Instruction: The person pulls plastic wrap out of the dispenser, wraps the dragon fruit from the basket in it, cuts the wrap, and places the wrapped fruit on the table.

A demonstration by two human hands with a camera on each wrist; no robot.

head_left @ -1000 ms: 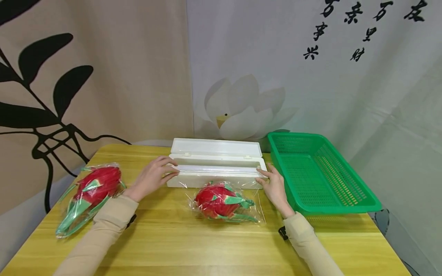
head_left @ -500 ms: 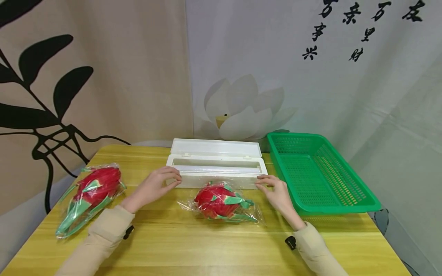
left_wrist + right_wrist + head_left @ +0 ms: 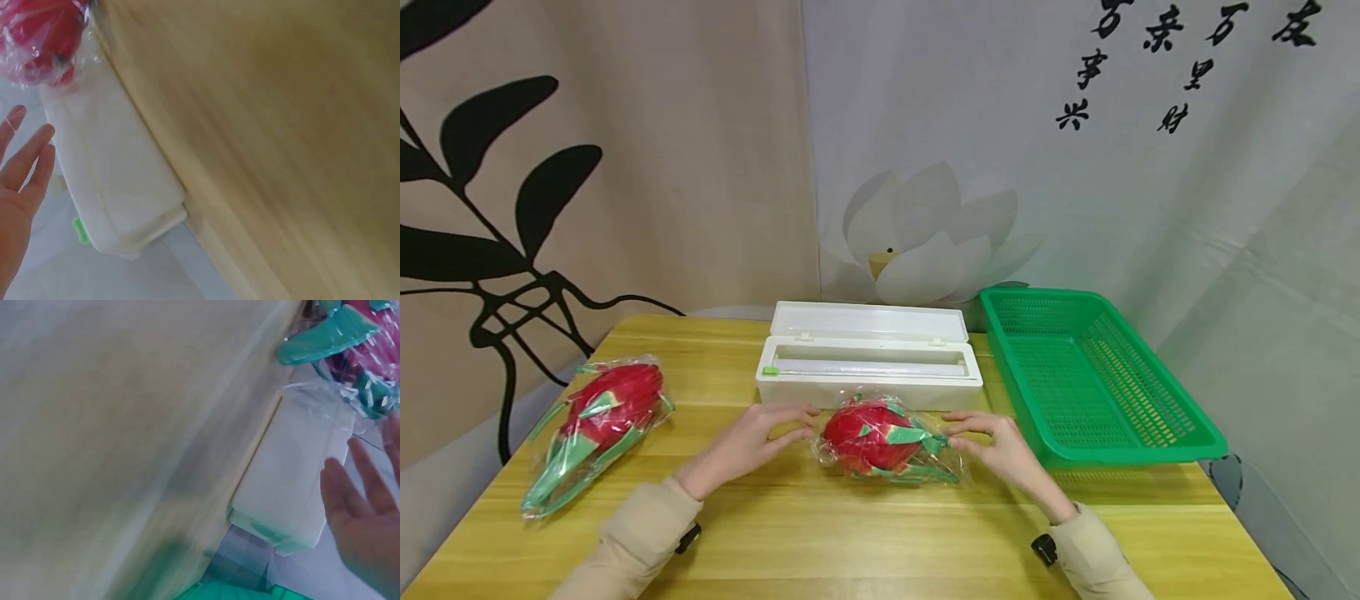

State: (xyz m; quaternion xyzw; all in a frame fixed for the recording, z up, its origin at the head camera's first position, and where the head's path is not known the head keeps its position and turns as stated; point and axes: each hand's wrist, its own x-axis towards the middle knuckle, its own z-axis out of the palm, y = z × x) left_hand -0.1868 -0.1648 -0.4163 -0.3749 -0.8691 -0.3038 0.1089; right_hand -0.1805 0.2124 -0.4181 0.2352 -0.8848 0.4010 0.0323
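Note:
A red dragon fruit (image 3: 868,437) with green scales lies at the middle of the table under clear cling film (image 3: 957,468). To its left is my left hand (image 3: 752,446), fingers stretched toward the film's edge; the left wrist view shows that hand (image 3: 19,187) with fingers spread and nothing held. On the other side, my right hand (image 3: 996,450) has its fingertips at the fruit's green tip; whether they touch the film cannot be told. In the right wrist view its fingers (image 3: 369,478) look extended. Behind the fruit stands a white cling film box (image 3: 872,393), lid up, roll (image 3: 868,367) inside.
Another film-wrapped dragon fruit (image 3: 617,400) lies at the left of the wooden table (image 3: 850,542). A green plastic basket (image 3: 1045,417) stands at the right, beside the box. A green slider (image 3: 770,371) sits at the box's left front edge. A printed curtain hangs behind.
Both hands have come back from the box's front edge to the two sides of the middle dragon fruit. The film's loose left end now lies closer to the fruit. The green slider has come into view.

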